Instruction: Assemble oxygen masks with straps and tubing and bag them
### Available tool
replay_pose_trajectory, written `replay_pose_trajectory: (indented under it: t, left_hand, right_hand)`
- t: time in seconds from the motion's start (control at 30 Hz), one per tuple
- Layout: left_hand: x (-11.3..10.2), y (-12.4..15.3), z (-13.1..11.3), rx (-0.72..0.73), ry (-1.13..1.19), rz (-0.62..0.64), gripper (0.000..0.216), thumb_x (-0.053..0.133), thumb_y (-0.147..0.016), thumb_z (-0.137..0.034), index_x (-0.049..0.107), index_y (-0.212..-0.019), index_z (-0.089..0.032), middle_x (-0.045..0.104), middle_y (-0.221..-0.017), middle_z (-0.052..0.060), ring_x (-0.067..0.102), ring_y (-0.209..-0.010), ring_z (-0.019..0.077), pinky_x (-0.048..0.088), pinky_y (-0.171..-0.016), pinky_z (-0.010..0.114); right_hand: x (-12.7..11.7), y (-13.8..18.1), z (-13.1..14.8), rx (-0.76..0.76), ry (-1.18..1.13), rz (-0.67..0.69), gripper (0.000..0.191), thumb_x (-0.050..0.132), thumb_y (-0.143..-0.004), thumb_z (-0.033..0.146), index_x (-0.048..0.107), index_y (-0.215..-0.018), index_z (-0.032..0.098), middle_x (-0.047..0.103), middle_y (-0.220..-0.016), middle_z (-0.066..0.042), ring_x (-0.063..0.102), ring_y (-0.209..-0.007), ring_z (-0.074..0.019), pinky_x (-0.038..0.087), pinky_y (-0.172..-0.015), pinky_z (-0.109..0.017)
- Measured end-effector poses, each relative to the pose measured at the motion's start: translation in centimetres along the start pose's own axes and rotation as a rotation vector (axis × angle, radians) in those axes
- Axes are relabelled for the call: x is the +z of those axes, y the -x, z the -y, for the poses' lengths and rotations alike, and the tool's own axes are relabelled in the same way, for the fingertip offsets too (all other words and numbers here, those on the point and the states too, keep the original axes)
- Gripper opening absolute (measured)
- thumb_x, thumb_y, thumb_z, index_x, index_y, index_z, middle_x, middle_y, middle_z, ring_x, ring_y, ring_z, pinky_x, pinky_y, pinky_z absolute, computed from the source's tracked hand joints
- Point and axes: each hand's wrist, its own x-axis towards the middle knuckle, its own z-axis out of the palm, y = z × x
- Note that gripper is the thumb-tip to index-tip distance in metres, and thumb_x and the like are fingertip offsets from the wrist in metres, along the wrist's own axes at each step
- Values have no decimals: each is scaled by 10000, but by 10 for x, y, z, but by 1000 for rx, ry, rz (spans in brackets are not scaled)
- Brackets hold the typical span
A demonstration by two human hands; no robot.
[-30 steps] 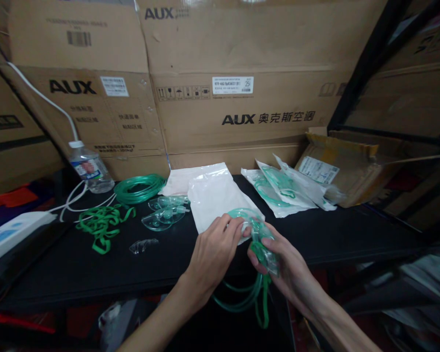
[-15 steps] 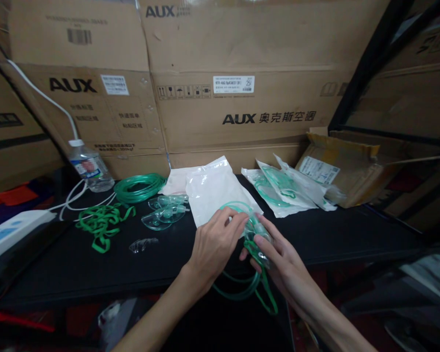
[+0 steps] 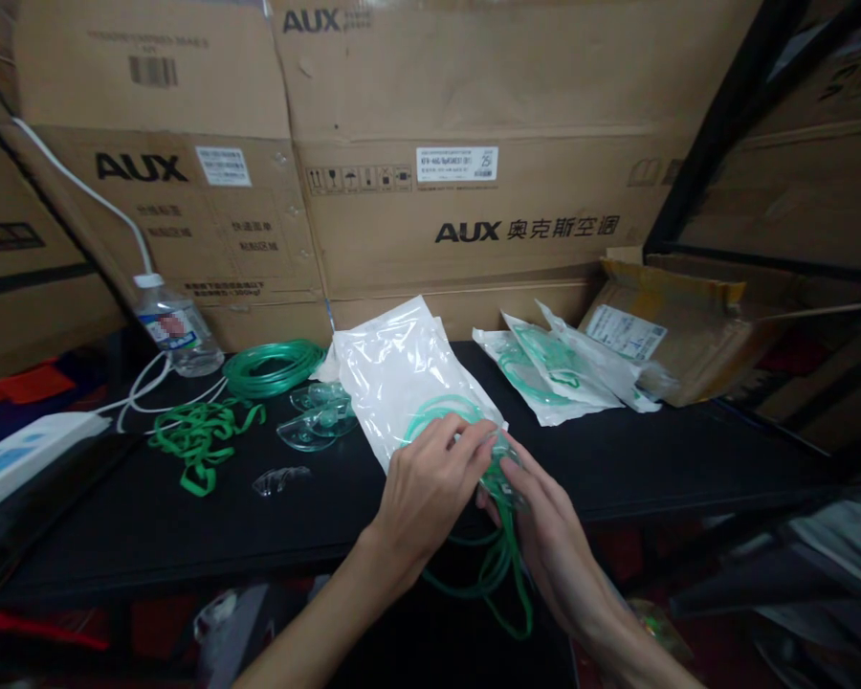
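Observation:
Both hands meet at the near end of a white-and-clear pouch (image 3: 384, 368). My right hand (image 3: 549, 522) is closed around a clear oxygen mask (image 3: 508, 469), mostly hidden by the fingers. Its green elastic strap (image 3: 520, 593) dangles below. My left hand (image 3: 430, 488) pinches at the mask's pale green tubing (image 3: 441, 404), fingertips close to the pouch's edge. One loop of tubing lies at the pouch, inside or on top, I cannot tell; other loops hang under the hands. Left of the pouch lie clear masks (image 3: 312, 428), partly covered by it.
Green straps (image 3: 197, 435), coiled green tubing (image 3: 273, 366) and small clear pieces (image 3: 279, 478) lie on the black table (image 3: 187, 536). A bottle (image 3: 179, 330) and power strip (image 3: 33, 459) stand left. Filled pouches (image 3: 545, 368) lean near an open carton (image 3: 678, 325). Large cartons (image 3: 474, 86) line the back.
The pouch has shifted left and now covers part of the clear masks. The tubing loop has moved left over the pouch area, and the strap hangs lower. My right hand has dropped slightly.

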Motion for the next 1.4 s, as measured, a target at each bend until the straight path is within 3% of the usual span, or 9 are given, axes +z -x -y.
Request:
replay_pose_trajectory:
  t: [0.1, 0.27, 0.5, 0.6, 0.77, 0.97, 1.1, 1.27, 1.4]
  left_hand:
    - [-1, -3, 0, -23, 34, -14, 200, 486, -1051, -250, 663, -1126, -194, 687, -940, 36, 677, -848, 187, 553, -681, 279]
    - [3, -1, -9, 26, 190, -100, 121, 557, -1018, -222, 673, -1027, -188, 699, -919, 25, 666, -843, 175, 558, -743, 277]
    - [0, 7, -7, 27, 270, -48, 166, 507, -1045, -235, 654, -1086, -169, 674, -943, 40, 649, -887, 173, 561, -822, 281]
    - [1, 10, -5, 25, 256, -4, 186, 482, -1055, -240, 633, -1142, -174, 651, -953, 42, 634, -888, 172, 560, -813, 284]
    - [2, 4, -8, 53, 174, -7, 246, 449, -1065, -242, 608, -1247, -195, 626, -899, 29, 611, -825, 173, 546, -711, 271]
    - [-2, -1, -12, 135, 154, -60, 190, 476, -1049, -223, 654, -1103, -183, 645, -857, 20, 592, -771, 173, 523, -707, 288]
    - [-6, 0, -15, 92, 131, -21, 170, 491, -1040, -223, 652, -1085, -199, 641, -863, 12, 609, -782, 177, 515, -659, 275]
    - [-12, -3, -18, 24, 5, 13, 265, 542, -994, -205, 617, -1244, -248, 642, -942, 3, 634, -779, 165, 455, -524, 245]
    - [-17, -9, -16, 39, -69, 31, 218, 572, -978, -206, 640, -1184, -220, 650, -974, 12, 633, -779, 168, 452, -506, 256]
  right_hand:
    - [-3, 0, -3, -6, -10, 14, 494, 664, -926, 409, 604, -1391, 252, 755, -1069, -37, 646, -812, -173, 511, -771, -292]
    - [-4, -3, -8, -100, 76, -4, 399, 729, -899, 440, 682, -1271, 302, 720, -1227, -31, 619, -1177, -222, 474, -1005, -327]
    - [3, -2, -9, -96, -156, -72, 220, 796, -854, 384, 751, -1027, 256, 755, -1056, -2, 667, -1043, -179, 506, -967, -265]
    - [3, -3, -9, -84, -239, -82, 212, 800, -832, 377, 758, -992, 243, 756, -1003, -4, 667, -1044, -196, 517, -984, -298]
    - [0, -6, -10, -91, -247, 8, 316, 793, -820, 334, 747, -1120, 241, 750, -1173, -30, 609, -1234, -240, 456, -1092, -358]
    - [-7, -7, -18, -90, -137, -16, 520, 847, -800, 369, 667, -1279, 276, 746, -1248, -53, 649, -1225, -254, 456, -1106, -410]
    - [-3, -4, -16, -97, -130, -85, 506, 831, -817, 380, 687, -1285, 253, 723, -1310, -65, 587, -1320, -262, 405, -1159, -400]
    - [2, 1, -13, -25, -219, -150, 543, 874, -740, 432, 735, -1233, 251, 745, -1270, -67, 563, -1352, -275, 436, -1139, -390]
    - [4, 2, -15, -14, -201, -92, 500, 838, -796, 404, 715, -1261, 267, 713, -1330, -57, 606, -1303, -259, 464, -1109, -370]
